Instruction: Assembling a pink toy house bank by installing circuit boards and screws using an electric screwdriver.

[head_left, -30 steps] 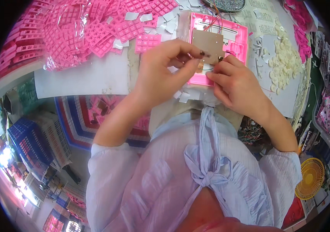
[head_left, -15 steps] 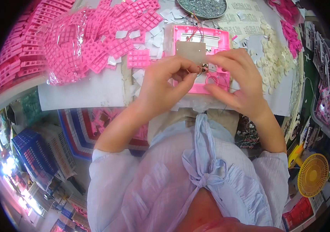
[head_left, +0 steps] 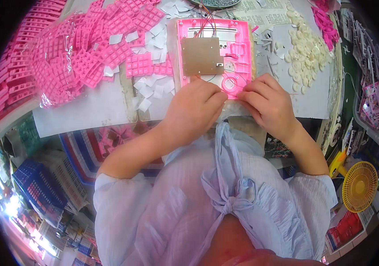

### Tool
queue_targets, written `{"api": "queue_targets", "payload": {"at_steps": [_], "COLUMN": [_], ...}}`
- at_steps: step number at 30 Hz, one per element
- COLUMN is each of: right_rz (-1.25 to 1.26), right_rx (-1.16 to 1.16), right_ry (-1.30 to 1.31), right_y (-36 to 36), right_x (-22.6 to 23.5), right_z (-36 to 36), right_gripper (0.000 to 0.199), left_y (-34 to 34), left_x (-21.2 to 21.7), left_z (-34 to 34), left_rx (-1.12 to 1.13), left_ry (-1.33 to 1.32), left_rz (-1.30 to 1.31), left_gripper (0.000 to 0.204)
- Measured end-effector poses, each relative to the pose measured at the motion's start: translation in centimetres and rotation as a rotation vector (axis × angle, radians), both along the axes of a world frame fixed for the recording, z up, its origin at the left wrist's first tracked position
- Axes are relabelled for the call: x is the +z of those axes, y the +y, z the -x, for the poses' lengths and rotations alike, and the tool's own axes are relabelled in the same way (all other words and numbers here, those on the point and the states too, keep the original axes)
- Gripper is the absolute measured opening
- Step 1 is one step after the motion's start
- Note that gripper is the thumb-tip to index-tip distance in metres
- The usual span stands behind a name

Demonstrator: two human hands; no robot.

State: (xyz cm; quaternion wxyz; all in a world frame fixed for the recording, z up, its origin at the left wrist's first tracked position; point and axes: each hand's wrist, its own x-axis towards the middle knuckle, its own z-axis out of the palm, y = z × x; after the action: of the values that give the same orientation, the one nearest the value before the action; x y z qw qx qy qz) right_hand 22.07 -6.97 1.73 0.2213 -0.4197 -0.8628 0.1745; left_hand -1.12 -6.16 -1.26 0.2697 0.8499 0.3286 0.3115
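Note:
A pink plastic casing [head_left: 248, 48] lies open on the table before me, with a brown circuit board [head_left: 200, 55] set in its left half. Red and dark wires [head_left: 207, 22] rise from its far edge. Toward its near right corner is a round pink ring [head_left: 230, 84]. My left hand [head_left: 196, 106] is over the near edge, fingers closed in a pinch beside the ring; what they hold is hidden. At the near right corner my right hand [head_left: 269, 104] pinches a thin wire [head_left: 292, 93], whose end sticks out to the right past the fingers.
Pink keypad pieces [head_left: 109, 48] are heaped at the left, partly in a clear bag. Small white paper squares [head_left: 154, 88] lie beside them. Cream-coloured round pieces [head_left: 307, 57] are piled at the right. A metal dish [head_left: 218, 3] stands at the back; a yellow fan [head_left: 360, 186] is at lower right.
The casing now appears farther left and more of it shows. Both hands have drawn back from the board's corner to the casing's near edge, and the right fingers have closed from a spread pose.

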Motion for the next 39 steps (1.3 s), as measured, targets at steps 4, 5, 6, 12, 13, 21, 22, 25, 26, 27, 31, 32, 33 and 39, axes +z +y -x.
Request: {"api": "queue_targets", "payload": {"at_steps": [4,5,6,12,13,21,22,25,26,27,31,32,33,39], "right_rz": [0.042,0.06,0.035,-0.13,-0.137,-0.144,-0.128,-0.047,-0.007,0.084,0.079,-0.017,-0.006,0.258], "right_rx": [0.039,0.056,0.023,-0.102,-0.112,-0.102,-0.066,0.021,0.049,-0.068,-0.341,-0.342,-0.342,-0.371], "right_ry": [0.123,0.17,0.193,0.163,0.134,-0.217,-0.224,-0.07,0.005,0.031,-0.193,-0.33,-0.355,0.302], "right_y": [0.7,0.8,0.7,-1.3,-1.7,-3.5,-3.0,1.8,3.9,5.8,11.8,12.6,12.8,11.0], "right_x": [-1.6,-2.1,-2.4,-4.2,-4.2,-1.5,-0.9,1.4,1.9,2.3,1.2,0.5,0.3,-1.3], "right_z": [-0.6,-0.9,-1.1,-1.5,-1.5,-1.3,-1.4,-1.3,-0.9,0.0,4.7,5.3,5.5,4.9], "right_gripper": [0.019,0.02,0.022,0.035,0.038,0.047,0.045,0.033,0.028,0.023,0.023,0.026,0.023,0.019], "left_y": [0.2,0.2,0.3,0.7,0.8,0.4,0.4,0.5,0.6,0.7,2.2,2.9,3.9,9.4], "left_x": [-0.4,-0.5,-0.5,-0.3,-0.2,0.2,0.1,0.0,0.0,0.2,1.4,1.5,1.6,0.5], "left_z": [0.3,0.2,0.3,0.3,0.4,0.0,0.1,0.1,0.2,0.2,0.3,0.5,0.7,1.5], "left_rx": [-0.012,-0.014,-0.034,-0.138,-0.156,-0.212,-0.215,-0.197,-0.187,-0.182,-0.123,-0.081,0.024,0.329], "left_ry": [0.013,0.013,0.031,0.162,0.197,0.311,0.323,0.328,0.319,0.312,0.067,-0.044,-0.035,0.073], "left_rz": [-0.007,-0.01,-0.023,-0.227,-0.229,-0.224,-0.223,-0.246,-0.253,-0.216,-0.021,0.041,0.026,0.135], "left_gripper": [0.023,0.023,0.025,0.044,0.047,0.05,0.05,0.05,0.049,0.047,0.036,0.033,0.03,0.024]}}
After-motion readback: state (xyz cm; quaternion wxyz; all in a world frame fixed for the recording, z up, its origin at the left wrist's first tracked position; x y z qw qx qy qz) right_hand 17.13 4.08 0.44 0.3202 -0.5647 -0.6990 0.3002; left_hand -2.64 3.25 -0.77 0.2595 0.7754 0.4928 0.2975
